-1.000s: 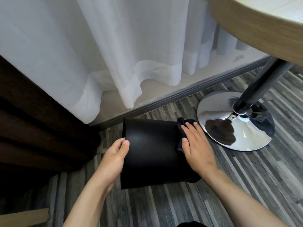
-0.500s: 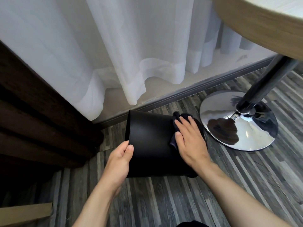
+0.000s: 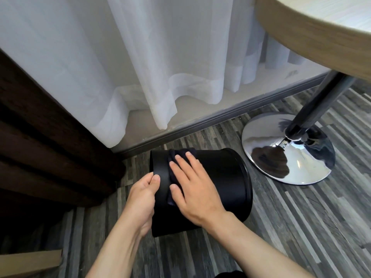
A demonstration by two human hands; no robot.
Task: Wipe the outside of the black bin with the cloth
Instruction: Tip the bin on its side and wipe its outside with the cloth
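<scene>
The black bin (image 3: 224, 183) lies on its side on the grey plank floor, its rimmed end to the right and its flat end to the left. My left hand (image 3: 143, 195) grips the flat left end, thumb over the edge. My right hand (image 3: 193, 189) lies flat on the upper side of the bin near that end, fingers spread, and presses a dark cloth (image 3: 174, 159) against the wall. Most of the cloth is hidden under the palm.
A round table's chrome foot (image 3: 289, 151) and dark pole (image 3: 315, 105) stand just right of the bin, the wooden tabletop (image 3: 313, 35) overhead. White sheer curtains (image 3: 140, 67) hang behind, a dark curtain (image 3: 40, 147) at left, a wooden piece (image 3: 30, 261) at bottom left.
My right hand has slid the cloth leftward along the bin, from the right end to near the left end. The left hand's grip has moved up to the end's edge.
</scene>
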